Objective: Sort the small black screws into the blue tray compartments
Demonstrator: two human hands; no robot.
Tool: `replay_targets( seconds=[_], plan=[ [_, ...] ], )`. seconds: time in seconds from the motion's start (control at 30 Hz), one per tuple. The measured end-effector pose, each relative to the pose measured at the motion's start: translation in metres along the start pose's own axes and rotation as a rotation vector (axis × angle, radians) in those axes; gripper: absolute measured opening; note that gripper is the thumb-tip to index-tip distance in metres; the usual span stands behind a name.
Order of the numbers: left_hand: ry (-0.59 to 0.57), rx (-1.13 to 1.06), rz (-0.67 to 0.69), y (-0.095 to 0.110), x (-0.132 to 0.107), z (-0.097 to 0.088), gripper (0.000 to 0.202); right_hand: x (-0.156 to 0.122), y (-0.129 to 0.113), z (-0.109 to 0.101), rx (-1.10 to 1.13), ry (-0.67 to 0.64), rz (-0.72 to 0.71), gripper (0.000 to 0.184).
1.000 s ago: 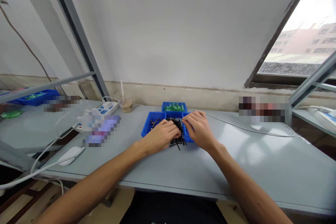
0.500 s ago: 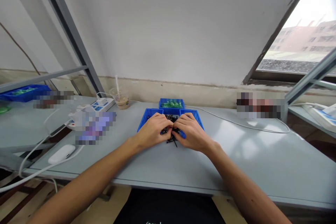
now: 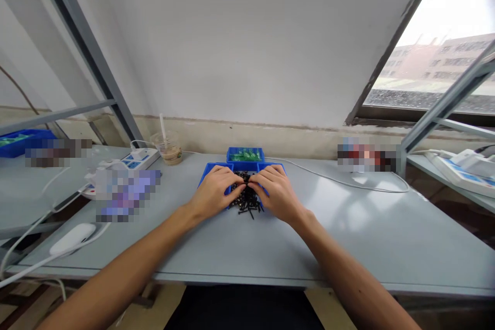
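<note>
Right hand: the person's bare right hand (image 3: 280, 193) has come off the blue bin on its side since a second ago and now meets the other one in the middle, so both are busy at the same spot.
Left hand: the bare left hand (image 3: 214, 188) was down in the pile by itself back then; now it's squared up opposite, fingertips almost touching.
Fingers: curled to a pinch on both sides, but honestly can't tell if there's a piece between them, too small and dark.
Black screws: heap of slim black metal screws (image 3: 249, 203) right under the fingertips, nearest ones loose on the smooth grey table (image 3: 328, 237).
Blue bins: blue plastic left bin (image 3: 204, 169) and matching right bin (image 3: 284, 167) flank the heap, each partly behind a hand. Blue back bin (image 3: 245, 148) has shiny green pieces (image 3: 245, 155) in it.
Cup print: clear plastic cup with a straw (image 3: 172, 153) has some dark mark, not legible.
Other writing: white-and-blue power strip (image 3: 141, 160), no brand I can read.
</note>
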State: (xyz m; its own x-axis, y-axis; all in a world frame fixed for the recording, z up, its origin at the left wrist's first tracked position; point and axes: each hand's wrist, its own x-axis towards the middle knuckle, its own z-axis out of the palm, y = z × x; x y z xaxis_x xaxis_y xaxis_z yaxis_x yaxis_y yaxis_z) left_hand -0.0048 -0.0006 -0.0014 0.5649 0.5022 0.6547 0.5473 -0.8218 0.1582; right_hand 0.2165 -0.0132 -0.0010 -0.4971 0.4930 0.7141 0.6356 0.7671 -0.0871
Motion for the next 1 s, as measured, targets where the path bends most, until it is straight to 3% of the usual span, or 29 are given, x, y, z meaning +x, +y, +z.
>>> replay_targets(
  seconds=[0.13, 1.0],
  plan=[
    [-0.054, -0.018, 0.018, -0.0013, -0.0005, 0.0003, 0.016, -0.0005, 0.0, 0.0001, 0.01, 0.023, 0.014, 0.016],
    [-0.068, -0.011, 0.028, -0.0011, 0.0005, 0.0009, 0.018, 0.0005, -0.0037, 0.0023, 0.014, 0.037, 0.0, 0.02]
  ],
)
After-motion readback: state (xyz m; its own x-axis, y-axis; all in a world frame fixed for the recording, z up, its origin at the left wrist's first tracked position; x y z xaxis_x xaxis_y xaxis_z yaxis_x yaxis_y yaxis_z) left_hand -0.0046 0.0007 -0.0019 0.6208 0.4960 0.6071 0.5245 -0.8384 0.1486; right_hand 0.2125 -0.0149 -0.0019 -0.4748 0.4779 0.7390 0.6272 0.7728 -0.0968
